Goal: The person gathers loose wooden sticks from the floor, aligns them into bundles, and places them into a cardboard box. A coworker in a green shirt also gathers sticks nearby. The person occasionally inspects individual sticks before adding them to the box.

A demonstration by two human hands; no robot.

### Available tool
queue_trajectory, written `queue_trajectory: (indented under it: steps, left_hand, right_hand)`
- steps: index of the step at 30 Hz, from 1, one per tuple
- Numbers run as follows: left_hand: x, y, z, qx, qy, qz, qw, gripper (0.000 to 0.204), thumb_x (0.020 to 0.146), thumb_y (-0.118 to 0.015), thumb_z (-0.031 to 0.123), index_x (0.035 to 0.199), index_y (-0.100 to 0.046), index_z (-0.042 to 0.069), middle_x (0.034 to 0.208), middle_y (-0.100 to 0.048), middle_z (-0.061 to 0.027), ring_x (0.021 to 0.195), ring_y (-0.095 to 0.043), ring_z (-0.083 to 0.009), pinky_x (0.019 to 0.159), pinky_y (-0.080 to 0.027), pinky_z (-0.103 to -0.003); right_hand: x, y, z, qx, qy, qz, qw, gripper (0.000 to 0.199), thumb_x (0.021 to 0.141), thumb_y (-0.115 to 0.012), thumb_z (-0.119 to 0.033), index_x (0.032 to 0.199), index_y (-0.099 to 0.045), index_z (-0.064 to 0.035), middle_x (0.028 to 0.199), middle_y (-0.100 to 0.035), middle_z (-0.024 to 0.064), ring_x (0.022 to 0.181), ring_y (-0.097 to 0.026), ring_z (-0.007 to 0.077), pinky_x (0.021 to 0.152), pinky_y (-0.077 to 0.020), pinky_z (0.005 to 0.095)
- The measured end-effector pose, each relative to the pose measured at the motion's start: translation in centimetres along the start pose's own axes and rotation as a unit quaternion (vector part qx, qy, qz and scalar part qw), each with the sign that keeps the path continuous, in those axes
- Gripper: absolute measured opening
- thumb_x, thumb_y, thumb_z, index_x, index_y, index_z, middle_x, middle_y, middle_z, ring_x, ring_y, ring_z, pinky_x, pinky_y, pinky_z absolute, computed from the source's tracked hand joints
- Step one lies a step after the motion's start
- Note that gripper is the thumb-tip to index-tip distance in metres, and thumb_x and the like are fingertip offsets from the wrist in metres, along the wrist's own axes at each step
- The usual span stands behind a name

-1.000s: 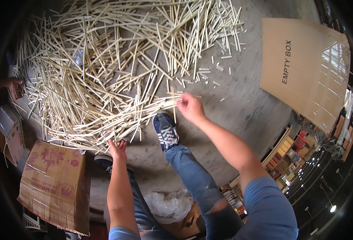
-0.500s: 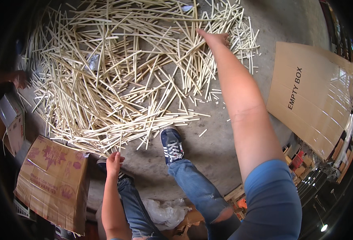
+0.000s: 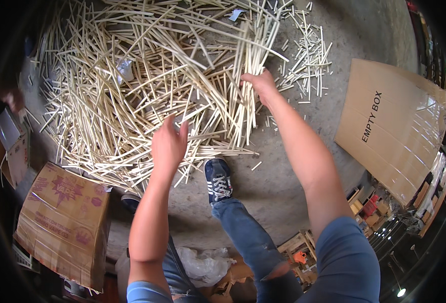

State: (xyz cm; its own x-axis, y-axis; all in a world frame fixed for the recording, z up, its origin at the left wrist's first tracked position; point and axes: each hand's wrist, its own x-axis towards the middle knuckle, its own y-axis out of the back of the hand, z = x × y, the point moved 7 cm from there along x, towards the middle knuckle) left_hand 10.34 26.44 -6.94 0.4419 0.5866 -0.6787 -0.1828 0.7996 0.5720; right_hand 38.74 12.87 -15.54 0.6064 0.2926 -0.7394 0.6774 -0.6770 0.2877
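A broad, tangled heap of pale thin sticks point(image 3: 117, 111) covers the concrete floor before me. My right hand point(image 3: 261, 85) is at the right side of the heap, closed round a loose bundle of sticks point(image 3: 248, 106) lying roughly lengthwise away from me. Its thumb shows on the left of the bundle; the other fingers are mostly hidden. Over the near middle of the heap is my left hand point(image 3: 167, 145), thumb and fingers apart, holding nothing.
Short stick pieces point(image 3: 309, 65) lie scattered at the right. A large cardboard box point(image 3: 394, 121) stands to the right, another carton point(image 3: 64, 222) at the near left. Clear plastic point(image 3: 203, 265) lies by my legs. At the far left another person's hand point(image 3: 15, 100) is blurred.
My right hand has drawn back toward me, bringing sticks together into a bundle. My left hand has moved forward and right, from the heap's near edge to over it.
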Motion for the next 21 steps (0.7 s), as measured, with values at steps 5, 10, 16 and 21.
queue_trajectory:
  steps: [5,10,16,21]
  left_hand:
    - [5.9,-4.1,1.7,-0.524,-0.009,-0.106,0.845,0.074,0.090,-0.066,0.043,0.143,-0.034,0.003,0.144,-0.043,-0.0174,0.131,-0.043,-0.0254,0.103,-0.036,-0.042]
    - [5.5,-5.2,6.2,-0.659,0.037,-0.042,0.750,0.069,0.094,-0.063,0.033,0.144,-0.027,0.003,0.132,-0.051,-0.0155,0.121,-0.050,-0.0250,0.101,-0.041,-0.039]
    - [-1.1,0.6,5.7,-0.650,0.083,-0.015,0.756,0.049,0.101,-0.047,0.021,0.144,-0.029,0.004,0.129,-0.053,-0.0158,0.115,-0.054,-0.0240,0.094,-0.048,-0.039]
    - [-6.2,2.7,7.6,-0.619,0.051,-0.047,0.783,0.039,0.099,-0.043,0.009,0.136,-0.042,0.002,0.118,-0.059,-0.0140,0.102,-0.060,-0.0217,0.087,-0.051,-0.035]
  right_hand:
    - [-3.9,-9.9,0.1,0.072,-0.077,-0.176,0.979,0.046,0.073,-0.073,-0.003,0.116,-0.059,-0.0001,0.103,-0.067,0.0144,0.097,-0.066,0.0261,0.091,-0.0520,0.0345]
    - [-5.9,-9.7,-3.3,-0.064,0.107,-0.165,0.978,0.061,0.069,-0.079,-0.024,0.120,-0.058,0.0009,0.113,-0.067,0.0167,0.104,-0.065,0.0252,0.090,-0.0496,0.0340]
    - [-14.8,-10.1,-6.5,0.041,-0.007,-0.200,0.979,0.053,0.080,-0.071,-0.025,0.122,-0.057,0.0025,0.115,-0.064,0.0184,0.097,-0.066,0.0255,0.085,-0.0532,0.0333]
    - [-21.1,-9.5,-6.7,0.232,-0.171,-0.224,0.931,0.032,0.095,-0.055,-0.029,0.114,-0.063,-0.0050,0.098,-0.069,0.0079,0.078,-0.066,0.0147,0.066,-0.0565,0.0296]
